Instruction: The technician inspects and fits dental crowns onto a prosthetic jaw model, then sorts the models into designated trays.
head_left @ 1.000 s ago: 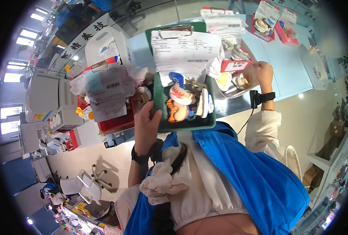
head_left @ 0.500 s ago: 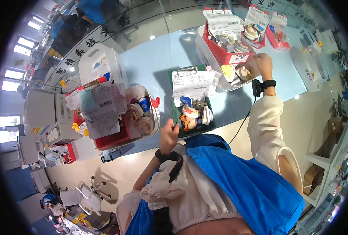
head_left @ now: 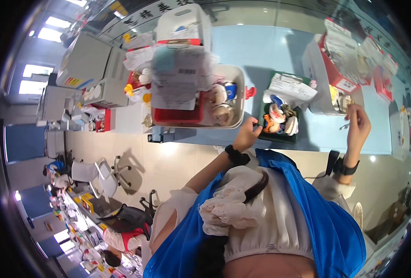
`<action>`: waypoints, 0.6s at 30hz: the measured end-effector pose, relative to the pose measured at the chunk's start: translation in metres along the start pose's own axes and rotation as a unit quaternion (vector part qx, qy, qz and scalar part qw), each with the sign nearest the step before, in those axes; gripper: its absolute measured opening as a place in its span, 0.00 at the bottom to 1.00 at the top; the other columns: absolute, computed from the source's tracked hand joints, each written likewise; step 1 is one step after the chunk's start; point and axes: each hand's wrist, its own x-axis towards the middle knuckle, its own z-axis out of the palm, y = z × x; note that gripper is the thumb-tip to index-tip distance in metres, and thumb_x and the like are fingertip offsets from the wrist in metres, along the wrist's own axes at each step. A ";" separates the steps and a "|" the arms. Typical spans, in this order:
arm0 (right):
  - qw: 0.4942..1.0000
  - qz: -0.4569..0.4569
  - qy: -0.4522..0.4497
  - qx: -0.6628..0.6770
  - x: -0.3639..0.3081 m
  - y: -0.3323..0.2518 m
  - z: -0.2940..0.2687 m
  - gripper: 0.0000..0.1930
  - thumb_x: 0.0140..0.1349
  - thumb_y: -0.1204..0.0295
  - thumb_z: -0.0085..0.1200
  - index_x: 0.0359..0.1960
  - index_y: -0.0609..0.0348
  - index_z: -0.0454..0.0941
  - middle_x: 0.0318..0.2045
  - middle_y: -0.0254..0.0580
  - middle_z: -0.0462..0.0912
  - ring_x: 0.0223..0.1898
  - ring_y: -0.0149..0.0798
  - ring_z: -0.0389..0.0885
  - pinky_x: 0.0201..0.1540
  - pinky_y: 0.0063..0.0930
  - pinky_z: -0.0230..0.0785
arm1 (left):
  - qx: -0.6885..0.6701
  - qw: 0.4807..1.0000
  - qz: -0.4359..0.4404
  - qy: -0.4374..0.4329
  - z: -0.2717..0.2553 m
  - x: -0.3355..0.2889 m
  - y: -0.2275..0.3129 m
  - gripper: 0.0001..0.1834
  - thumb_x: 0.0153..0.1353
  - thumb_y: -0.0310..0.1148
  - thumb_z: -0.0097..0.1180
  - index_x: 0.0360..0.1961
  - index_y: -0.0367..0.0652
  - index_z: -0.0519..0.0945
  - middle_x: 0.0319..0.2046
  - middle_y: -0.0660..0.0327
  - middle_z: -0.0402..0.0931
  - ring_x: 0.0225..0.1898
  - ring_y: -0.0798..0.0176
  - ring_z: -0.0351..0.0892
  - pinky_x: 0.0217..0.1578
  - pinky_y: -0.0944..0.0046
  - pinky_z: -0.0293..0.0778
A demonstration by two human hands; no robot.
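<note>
A dark green tray (head_left: 266, 135) sits near the table's front edge, holding dental casts (head_left: 276, 113), an orange piece and blue pieces, with a clipboard of papers (head_left: 291, 89) at its back. My left hand (head_left: 247, 135) is at the tray's left rim, thumb and finger closed around what looks like its edge. To the tray's right, my right hand (head_left: 359, 124) hovers over the table with bent fingers. A small grey piece (head_left: 344, 126) shows by its fingertips; it is too small to name. Behind that hand stands a white bin (head_left: 323, 99) with casts in it.
On the left, a white bin (head_left: 239, 104) holds casts and a red tray (head_left: 177, 116) under papers. A red piece (head_left: 250, 92) lies on the blue table (head_left: 261, 46). More red trays (head_left: 383, 88) stand at the far right. Chairs (head_left: 104, 176) and a seated person (head_left: 122, 238) are lower left.
My view has swung left, so the table's things sit farther right. My right hand has come away from the right white bin toward me. My left hand stays by the green tray.
</note>
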 end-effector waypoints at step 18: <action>0.936 -0.027 -0.349 -0.030 -0.122 -0.183 0.220 0.08 0.59 0.78 0.49 0.40 0.61 0.76 0.13 0.40 0.69 0.14 0.29 0.66 0.20 0.25 0.58 | -0.251 0.968 0.000 0.006 -0.317 -0.140 0.038 0.09 0.66 0.29 0.46 0.45 0.39 0.71 0.46 0.59 0.74 0.51 0.65 0.73 0.53 0.66 0.66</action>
